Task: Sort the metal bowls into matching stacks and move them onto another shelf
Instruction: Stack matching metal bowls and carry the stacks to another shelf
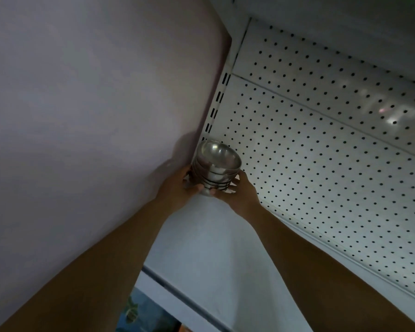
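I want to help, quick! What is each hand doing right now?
Left hand: holding the stack of metal bowls.
Right hand: holding the same stack.

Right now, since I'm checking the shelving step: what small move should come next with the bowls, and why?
Probably settle the stack of bowls upright on the shelf, then release. The left hand and right hand grip its lower bowls, it leans, and it is close to the corner by the pegboard.
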### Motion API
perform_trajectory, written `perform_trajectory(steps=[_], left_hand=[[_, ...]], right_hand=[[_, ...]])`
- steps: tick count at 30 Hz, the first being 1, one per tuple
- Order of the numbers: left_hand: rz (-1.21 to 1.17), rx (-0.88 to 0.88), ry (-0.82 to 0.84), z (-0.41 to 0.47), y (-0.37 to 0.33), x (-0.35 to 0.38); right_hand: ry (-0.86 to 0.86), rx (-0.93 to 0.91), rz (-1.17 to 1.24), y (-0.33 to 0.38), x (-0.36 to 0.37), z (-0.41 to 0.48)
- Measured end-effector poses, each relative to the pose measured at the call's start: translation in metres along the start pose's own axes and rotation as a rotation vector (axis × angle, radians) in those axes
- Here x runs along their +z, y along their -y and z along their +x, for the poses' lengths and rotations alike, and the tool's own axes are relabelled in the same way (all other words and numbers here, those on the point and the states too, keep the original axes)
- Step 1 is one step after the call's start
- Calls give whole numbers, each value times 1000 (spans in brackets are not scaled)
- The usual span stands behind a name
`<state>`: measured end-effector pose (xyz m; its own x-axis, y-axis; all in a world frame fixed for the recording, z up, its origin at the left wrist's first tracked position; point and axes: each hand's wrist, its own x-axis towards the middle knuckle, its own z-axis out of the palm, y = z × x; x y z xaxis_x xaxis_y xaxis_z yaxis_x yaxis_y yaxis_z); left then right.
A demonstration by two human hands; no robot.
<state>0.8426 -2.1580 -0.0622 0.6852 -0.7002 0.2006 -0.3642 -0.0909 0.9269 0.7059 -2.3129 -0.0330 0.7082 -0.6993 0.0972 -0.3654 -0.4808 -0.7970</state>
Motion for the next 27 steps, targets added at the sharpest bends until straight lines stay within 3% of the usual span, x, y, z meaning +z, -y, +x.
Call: perform_trajectory(steps=[6, 17, 19, 22, 27], left_hand=[[-30, 33, -46, -1, 6, 4], [-1, 8, -100, -3, 10, 5], [18, 19, -107, -4, 9, 5], [14, 84, -117, -7, 5, 6], [39, 126, -111, -6, 3, 7]], right_hand=[[42, 19, 66, 0, -4, 7], [-7, -61, -157, 4, -8, 9], [15, -53, -107, 6, -9, 7], [77, -27, 169, 8, -11, 5], [20, -84, 157, 7, -13, 10]])
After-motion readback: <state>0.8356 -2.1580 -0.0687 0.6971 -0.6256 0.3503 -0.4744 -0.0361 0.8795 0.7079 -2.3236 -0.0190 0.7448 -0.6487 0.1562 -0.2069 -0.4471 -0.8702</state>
